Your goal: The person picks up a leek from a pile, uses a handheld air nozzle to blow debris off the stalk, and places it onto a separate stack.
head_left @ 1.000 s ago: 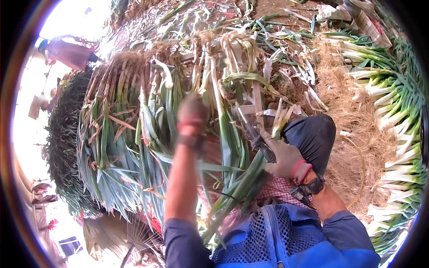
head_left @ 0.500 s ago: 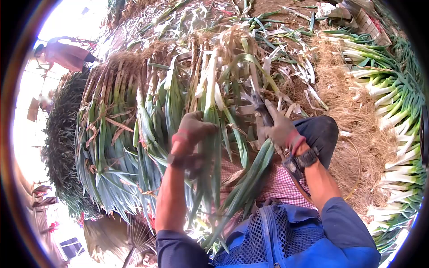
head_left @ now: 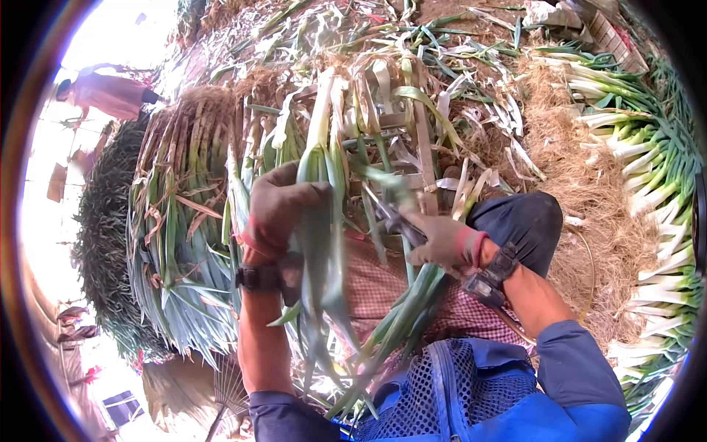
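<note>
My left hand [head_left: 283, 202], in a brown glove, is closed around a leek [head_left: 318, 132] at the base of its green leaves, its pale stem pointing up. Long leaves hang below the fist over my lap. The gloved right hand [head_left: 445, 241] grips a dark-handled tool [head_left: 398, 221] that points up and left, its tip near blurred green leaves. Cut-looking green leaves [head_left: 412, 309] lie across my lap below the right hand. Beside my left hand stands a dense row of unpeeled leeks [head_left: 184, 191] with brown roots at the top.
Pale-stemmed leeks [head_left: 655, 191] line the right side, next to a heap of dry roots [head_left: 582, 199]. Leaf scraps [head_left: 471, 96] litter the soil ahead. Another person [head_left: 110, 94] is at the upper left. A wooden piece [head_left: 425, 140] stands beyond my right hand.
My left hand has shifted left and slightly up with the leek. The right hand and its tool have moved left and down, and the tool now tilts further left.
</note>
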`<move>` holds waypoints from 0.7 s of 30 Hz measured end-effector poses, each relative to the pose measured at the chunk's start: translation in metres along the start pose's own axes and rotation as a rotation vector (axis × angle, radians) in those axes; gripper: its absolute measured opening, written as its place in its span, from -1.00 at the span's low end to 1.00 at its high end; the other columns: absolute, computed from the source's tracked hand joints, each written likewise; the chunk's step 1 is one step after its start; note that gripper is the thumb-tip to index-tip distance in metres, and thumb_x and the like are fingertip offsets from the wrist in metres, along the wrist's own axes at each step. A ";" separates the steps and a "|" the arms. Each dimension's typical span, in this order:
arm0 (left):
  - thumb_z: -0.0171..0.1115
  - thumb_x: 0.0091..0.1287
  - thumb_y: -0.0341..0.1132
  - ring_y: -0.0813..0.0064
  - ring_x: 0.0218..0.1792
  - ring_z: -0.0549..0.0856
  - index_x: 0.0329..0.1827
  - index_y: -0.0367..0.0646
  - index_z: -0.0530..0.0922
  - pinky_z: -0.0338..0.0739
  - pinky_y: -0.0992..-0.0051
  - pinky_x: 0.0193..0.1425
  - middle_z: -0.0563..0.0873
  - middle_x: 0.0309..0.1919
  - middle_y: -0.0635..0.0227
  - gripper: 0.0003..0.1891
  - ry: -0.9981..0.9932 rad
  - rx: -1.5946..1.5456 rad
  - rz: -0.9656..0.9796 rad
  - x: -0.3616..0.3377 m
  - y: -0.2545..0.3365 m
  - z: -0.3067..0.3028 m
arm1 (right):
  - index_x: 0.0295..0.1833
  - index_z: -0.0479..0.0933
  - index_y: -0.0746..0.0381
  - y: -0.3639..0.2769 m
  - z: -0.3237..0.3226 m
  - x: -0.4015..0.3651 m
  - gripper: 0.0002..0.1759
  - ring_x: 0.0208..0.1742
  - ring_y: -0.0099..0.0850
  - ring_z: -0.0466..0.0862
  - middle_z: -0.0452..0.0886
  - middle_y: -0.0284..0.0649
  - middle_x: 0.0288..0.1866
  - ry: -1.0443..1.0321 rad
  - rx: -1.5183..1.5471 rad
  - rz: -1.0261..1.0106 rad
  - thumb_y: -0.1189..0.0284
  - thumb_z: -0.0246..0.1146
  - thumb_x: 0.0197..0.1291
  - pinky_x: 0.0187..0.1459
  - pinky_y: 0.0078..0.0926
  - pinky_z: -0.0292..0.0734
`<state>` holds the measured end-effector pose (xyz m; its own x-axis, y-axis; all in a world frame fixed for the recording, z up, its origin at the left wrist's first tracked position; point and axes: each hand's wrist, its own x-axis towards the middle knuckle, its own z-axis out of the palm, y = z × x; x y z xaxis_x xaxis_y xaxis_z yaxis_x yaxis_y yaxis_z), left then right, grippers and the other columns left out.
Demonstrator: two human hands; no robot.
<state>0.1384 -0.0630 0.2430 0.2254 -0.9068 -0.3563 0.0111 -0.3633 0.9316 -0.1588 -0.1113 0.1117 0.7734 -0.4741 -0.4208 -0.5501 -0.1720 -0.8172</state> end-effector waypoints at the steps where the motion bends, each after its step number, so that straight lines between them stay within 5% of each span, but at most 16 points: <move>1: 0.40 0.31 -0.51 0.48 -0.37 0.79 0.07 -0.43 0.76 0.75 0.46 -0.17 0.85 -0.26 0.29 -0.72 0.038 0.031 0.004 0.001 0.008 0.001 | 0.89 -0.06 0.24 0.000 0.002 -0.004 0.32 0.26 0.09 0.80 0.73 0.32 0.30 -0.023 -0.037 0.098 0.02 0.52 0.21 0.36 -0.20 0.62; 4: 0.42 0.34 -0.52 0.48 -0.35 0.81 0.08 -0.40 0.75 0.77 0.43 -0.19 0.86 -0.23 0.28 -0.73 -0.013 -0.048 -0.014 0.007 0.024 -0.009 | 0.89 -0.05 0.22 0.012 0.003 -0.013 0.33 0.13 0.09 0.84 0.78 0.26 0.23 0.083 -0.110 0.207 -0.03 0.49 0.17 0.26 -0.15 0.67; 6: 0.45 0.38 -0.48 0.46 -0.33 0.84 0.09 -0.37 0.76 0.79 0.42 -0.17 0.87 -0.22 0.26 -0.74 0.009 -0.012 -0.015 0.003 0.035 -0.006 | 0.88 -0.05 0.26 0.015 -0.002 -0.020 0.33 0.27 0.11 0.80 0.73 0.34 0.31 0.190 -0.068 0.312 -0.04 0.49 0.18 0.34 -0.20 0.63; 8: 0.45 0.38 -0.47 0.45 -0.32 0.86 0.13 -0.38 0.75 0.81 0.42 -0.16 0.88 -0.20 0.24 -0.71 -0.061 -0.027 -0.027 -0.005 0.047 -0.009 | 0.87 -0.02 0.31 0.025 0.000 -0.028 0.32 0.36 0.09 0.76 0.69 0.37 0.36 0.160 -0.024 0.284 -0.03 0.50 0.18 0.38 -0.23 0.61; 10: 0.47 0.37 -0.45 0.44 -0.30 0.87 0.25 -0.40 0.73 0.83 0.42 -0.16 0.89 -0.17 0.22 -0.60 -0.081 0.001 -0.008 -0.011 0.052 -0.014 | 0.86 0.00 0.35 0.033 0.007 -0.034 0.32 0.37 0.07 0.75 0.69 0.36 0.37 0.106 0.061 0.025 -0.02 0.52 0.18 0.36 -0.24 0.60; 11: 0.47 0.37 -0.45 0.44 -0.31 0.87 0.27 -0.41 0.73 0.83 0.42 -0.16 0.89 -0.17 0.22 -0.58 -0.070 -0.006 -0.002 -0.017 0.055 -0.013 | 0.83 -0.03 0.47 0.010 -0.006 -0.042 0.32 0.71 -0.02 0.48 0.37 0.38 0.71 -0.036 0.139 0.122 0.06 0.57 0.23 0.67 -0.34 0.31; 16: 0.49 0.33 -0.43 0.42 -0.33 0.86 0.21 -0.43 0.75 0.83 0.36 -0.19 0.89 -0.20 0.20 -0.60 -0.074 0.011 0.005 -0.044 0.064 -0.012 | 0.85 0.02 0.39 0.001 -0.005 -0.046 0.30 0.60 0.00 0.59 0.51 0.35 0.60 -0.047 0.067 0.154 0.00 0.56 0.24 0.59 -0.32 0.41; 18: 0.62 0.30 -0.35 0.43 -0.32 0.87 0.27 -0.37 0.75 0.84 0.37 -0.18 0.91 -0.20 0.21 -0.50 -0.118 0.075 -0.040 -0.043 0.037 -0.021 | 0.87 0.01 0.31 0.002 -0.012 -0.039 0.29 0.51 -0.05 0.67 0.60 0.28 0.53 0.178 0.057 0.293 -0.01 0.55 0.25 0.49 -0.35 0.50; 19: 0.62 0.31 -0.35 0.42 -0.32 0.87 0.28 -0.36 0.75 0.84 0.37 -0.17 0.91 -0.18 0.20 -0.51 -0.138 0.101 -0.044 -0.046 0.021 -0.019 | 0.88 0.01 0.25 0.009 -0.010 -0.034 0.28 0.47 -0.11 0.69 0.62 0.22 0.52 0.291 0.079 0.192 0.00 0.54 0.25 0.44 -0.36 0.54; 21: 0.64 0.30 -0.39 0.44 -0.23 0.88 0.36 -0.36 0.71 0.84 0.39 -0.06 0.91 -0.10 0.21 -0.44 -0.156 0.196 -0.109 -0.056 -0.013 -0.006 | 0.88 0.01 0.29 -0.005 -0.025 -0.027 0.27 0.50 -0.12 0.67 0.61 0.21 0.54 0.249 0.147 0.218 0.01 0.54 0.26 0.48 -0.36 0.50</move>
<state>0.1313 -0.0061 0.2513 0.0803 -0.8764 -0.4748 -0.1650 -0.4815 0.8608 -0.1846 -0.1197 0.1372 0.5330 -0.6846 -0.4972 -0.6282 0.0735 -0.7746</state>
